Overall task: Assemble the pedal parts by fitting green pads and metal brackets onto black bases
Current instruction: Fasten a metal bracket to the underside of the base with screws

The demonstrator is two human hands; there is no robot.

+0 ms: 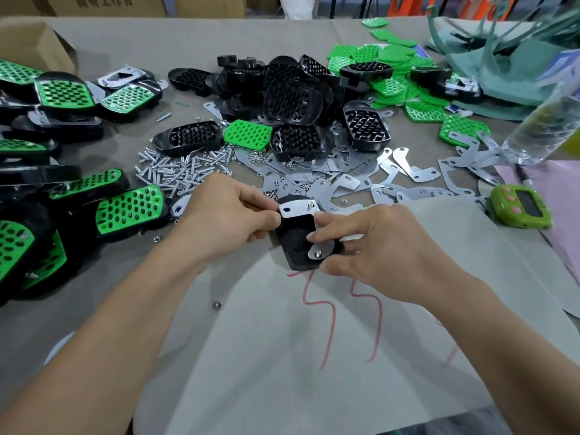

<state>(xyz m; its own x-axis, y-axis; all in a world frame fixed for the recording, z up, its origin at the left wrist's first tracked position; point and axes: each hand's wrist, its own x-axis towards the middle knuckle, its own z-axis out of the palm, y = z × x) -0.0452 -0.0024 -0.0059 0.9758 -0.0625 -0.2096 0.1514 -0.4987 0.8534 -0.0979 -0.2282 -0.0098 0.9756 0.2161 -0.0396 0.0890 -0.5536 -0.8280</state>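
Along the left edge of the table point(125, 312) lie finished pedals point(128, 208), green faces up, apparently parked apart from the loose stock. Just inward, a scatter of screws point(179, 171) sits within easy reach. At the near middle, the left hand point(229, 218) pinches the top end of a black base point(295, 243), which is turned underside up, seemingly so that the metal bracket point(296, 211) can lie flat on it. A screw stud pokes through the bracket's lower tab. The right hand point(376, 246) grips base and bracket from the right, forefinger on the bracket and thumb below, likely to keep the holes aligned. Toward the far edge are heaped black bases point(292, 98), then green pads point(389, 58); loose brackets point(408, 171) spread rightward. The red scrawls on the pale sheet point(282, 356) read as nothing. A carton point(103, 1) at the far edge bears Chinese characters, partly cut off.
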